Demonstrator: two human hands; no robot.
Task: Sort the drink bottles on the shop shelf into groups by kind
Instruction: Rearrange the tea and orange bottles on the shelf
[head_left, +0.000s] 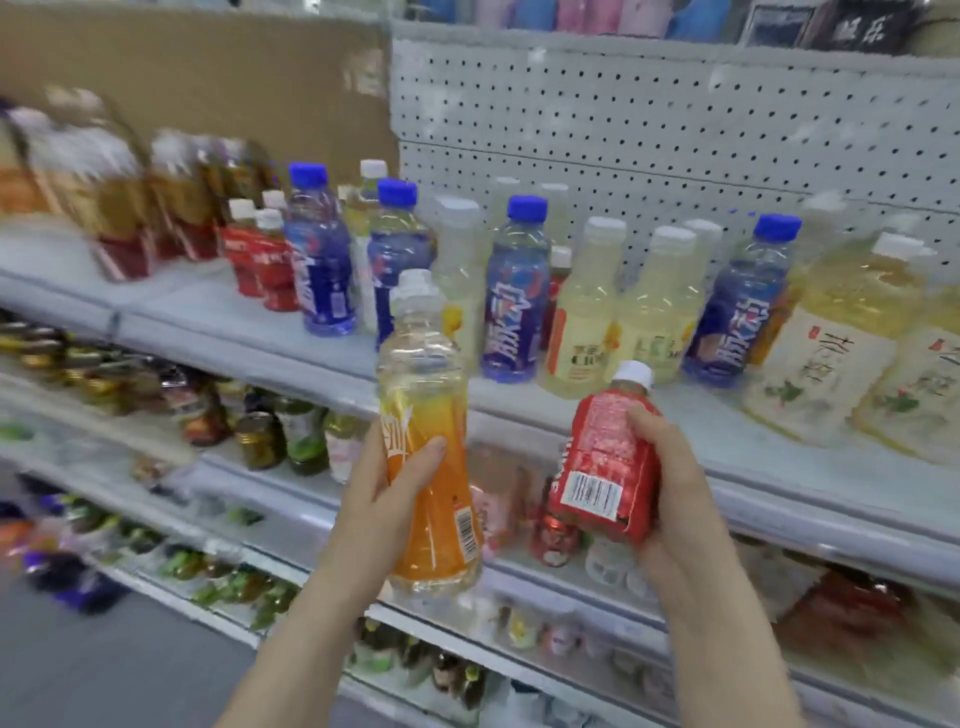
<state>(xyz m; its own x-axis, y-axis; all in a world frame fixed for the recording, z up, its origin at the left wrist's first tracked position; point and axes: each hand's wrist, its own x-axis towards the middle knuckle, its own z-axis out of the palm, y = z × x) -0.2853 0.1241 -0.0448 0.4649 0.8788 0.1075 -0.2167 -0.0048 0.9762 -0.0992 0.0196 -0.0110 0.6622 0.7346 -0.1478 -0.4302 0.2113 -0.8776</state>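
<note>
Cool, even light is falling from overhead, washing the pegboard (675, 114) pale and leaving only soft shade under the shelf lip (779, 504). The orange bottle (436, 519) I am gripping in my left hand (382, 491) and the red bottle (597, 467) in my right hand (675, 488) are showing sharpest. Small highlights are glinting on their plastic. Toward the left edge the amber bottles (93, 182) are smearing into blur, the shelf lines are bowing with the wide lens, and the lower rows (260, 436) are sitting dimmer and soft.
</note>
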